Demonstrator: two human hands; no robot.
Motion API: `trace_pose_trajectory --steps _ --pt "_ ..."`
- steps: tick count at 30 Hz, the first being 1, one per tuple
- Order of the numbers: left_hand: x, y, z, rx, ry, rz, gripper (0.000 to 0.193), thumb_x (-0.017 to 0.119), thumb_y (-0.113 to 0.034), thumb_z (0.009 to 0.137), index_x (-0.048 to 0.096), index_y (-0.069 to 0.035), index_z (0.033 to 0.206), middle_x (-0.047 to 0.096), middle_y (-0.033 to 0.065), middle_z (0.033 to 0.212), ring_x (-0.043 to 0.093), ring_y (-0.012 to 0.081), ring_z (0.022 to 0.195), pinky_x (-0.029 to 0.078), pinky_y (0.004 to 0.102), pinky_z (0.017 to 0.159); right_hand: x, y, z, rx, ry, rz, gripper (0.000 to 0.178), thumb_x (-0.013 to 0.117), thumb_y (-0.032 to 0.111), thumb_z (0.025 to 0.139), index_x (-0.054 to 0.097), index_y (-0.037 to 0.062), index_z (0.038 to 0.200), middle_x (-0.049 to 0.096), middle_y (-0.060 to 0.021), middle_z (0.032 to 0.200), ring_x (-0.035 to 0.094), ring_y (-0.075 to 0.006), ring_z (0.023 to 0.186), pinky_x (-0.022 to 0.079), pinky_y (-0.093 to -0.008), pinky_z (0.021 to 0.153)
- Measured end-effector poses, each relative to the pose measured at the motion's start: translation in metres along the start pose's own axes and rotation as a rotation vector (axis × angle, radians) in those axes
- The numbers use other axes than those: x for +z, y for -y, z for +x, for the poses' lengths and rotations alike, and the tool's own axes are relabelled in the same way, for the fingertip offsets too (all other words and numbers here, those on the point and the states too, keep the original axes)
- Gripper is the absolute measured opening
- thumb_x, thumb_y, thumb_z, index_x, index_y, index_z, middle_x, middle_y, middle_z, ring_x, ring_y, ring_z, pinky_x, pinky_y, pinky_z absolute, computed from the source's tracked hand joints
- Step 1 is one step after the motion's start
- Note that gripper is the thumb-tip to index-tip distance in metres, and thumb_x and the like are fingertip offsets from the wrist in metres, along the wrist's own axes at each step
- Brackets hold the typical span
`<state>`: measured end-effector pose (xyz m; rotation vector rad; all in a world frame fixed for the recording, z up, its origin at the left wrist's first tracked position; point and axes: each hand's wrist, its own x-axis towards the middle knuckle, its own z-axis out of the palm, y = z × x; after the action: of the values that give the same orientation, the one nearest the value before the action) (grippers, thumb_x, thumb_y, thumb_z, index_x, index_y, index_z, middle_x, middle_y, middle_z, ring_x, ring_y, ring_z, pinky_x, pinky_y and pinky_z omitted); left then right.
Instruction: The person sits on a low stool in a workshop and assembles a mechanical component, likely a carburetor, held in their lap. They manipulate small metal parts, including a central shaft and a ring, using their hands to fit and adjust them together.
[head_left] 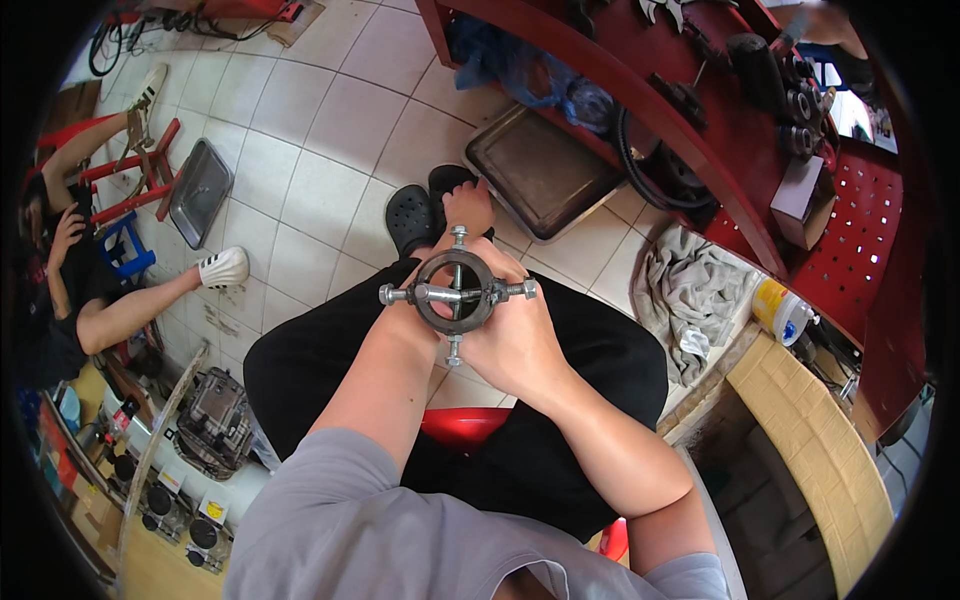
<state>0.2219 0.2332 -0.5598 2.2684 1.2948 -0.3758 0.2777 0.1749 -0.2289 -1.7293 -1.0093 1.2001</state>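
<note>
"Where's the ring (450, 325)?"

"On my feed it's above the lap (320, 345), in front of both hands, bolts (392, 295) jutting from its sides."

"Grip?"

"I can't tell. It covers much of the left hand (408, 314); the right hand (513, 322) is against its right side, fingers hidden from me."

- A repair workshop, most likely mechanical, by its fittings and parts.
- Far right: a red metal workbench (620, 35) bearing dark metal parts and what look like wrenches (664, 12).
- Right: a red perforated panel (865, 215) and a crumpled grey rag (690, 285).
- Far, on the white-tiled floor (310, 110): a stained metal tray (540, 175).
- Near left: a grimy, engine-like housing (215, 415).
- Middle: a bolted metal ring (440, 294).
</note>
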Motion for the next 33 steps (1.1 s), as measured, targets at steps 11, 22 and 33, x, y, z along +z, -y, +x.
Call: trace_pose_trajectory --steps 11,22,33 --pt "0.011 0.005 0.009 0.114 -0.134 0.098 0.044 0.067 -0.024 0.071 0.061 -0.008 0.111 0.058 0.0103 0.111 0.055 0.03 0.104 0.044 0.049 0.081 0.005 0.006 -0.003 -0.149 -0.04 -0.023 0.04 0.078 0.011 0.07 0.057 0.004 0.103 0.063 -0.012 0.082 0.06 -0.0315 0.085 0.045 -0.0408 0.084" --pt "0.013 -0.01 0.015 0.099 -0.154 0.145 0.041 0.059 -0.022 0.077 0.063 -0.004 0.113 0.056 0.0101 0.115 0.048 0.0282 0.109 0.038 0.0451 0.086 0.0 -0.005 0.005 -0.058 -0.023 0.0 0.039 0.078 0.013 0.071 0.057 0.0022 0.103 0.064 -0.0126 0.083 0.061 -0.0328 0.085 0.047 -0.0412 0.08" --pt "-0.09 0.04 0.016 0.266 -0.039 -0.934 0.038 0.066 -0.024 0.079 0.067 -0.003 0.111 0.069 0.0207 0.098 0.067 0.0326 0.089 0.051 0.0373 0.082 -0.009 -0.015 0.017 0.162 -0.22 0.173 0.031 0.065 0.014 0.08 0.054 -0.0023 0.103 0.062 -0.008 0.086 0.06 -0.018 0.081 0.049 -0.033 0.076"
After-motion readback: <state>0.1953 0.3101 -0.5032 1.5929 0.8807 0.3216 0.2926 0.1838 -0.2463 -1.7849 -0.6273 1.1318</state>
